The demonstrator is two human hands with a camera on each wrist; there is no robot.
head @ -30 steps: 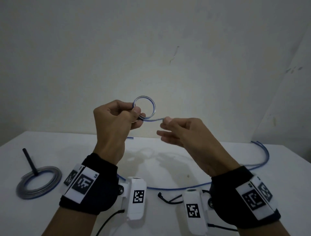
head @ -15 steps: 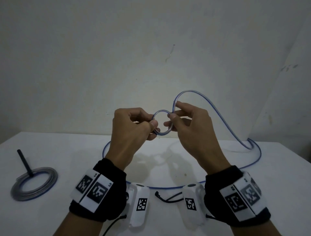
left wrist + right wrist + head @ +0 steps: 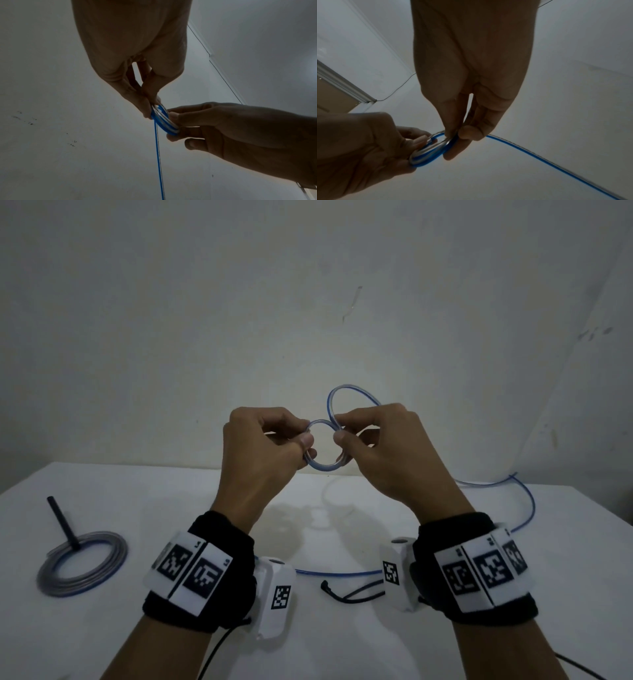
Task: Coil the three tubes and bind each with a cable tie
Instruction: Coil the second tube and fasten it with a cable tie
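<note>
A small coil (image 3: 324, 467) of clear tube with a blue stripe is held up in the air between both hands. My left hand (image 3: 267, 453) pinches the coil's left side (image 3: 155, 115) with thumb and fingers. My right hand (image 3: 376, 446) pinches its right side (image 3: 450, 143) and holds a fresh loop (image 3: 346, 395) arching above it. The tube's loose length (image 3: 527, 508) trails down onto the white table (image 3: 102, 501) and runs under my wrists. A finished grey coil (image 3: 82, 566) lies at the table's left, bound with a black cable tie (image 3: 63, 522) whose tail sticks up.
A black cable tie (image 3: 346, 594) lies on the table between my wrists, near the front. Thin black wires run from the wrist cameras. A bare wall stands right behind the table, and the table's right edge (image 3: 609, 529) is close to the trailing tube.
My right hand has carried a big arc of tube in to the coil, so the arc shrank to a small loop above it. Both hands now pinch the coil.
</note>
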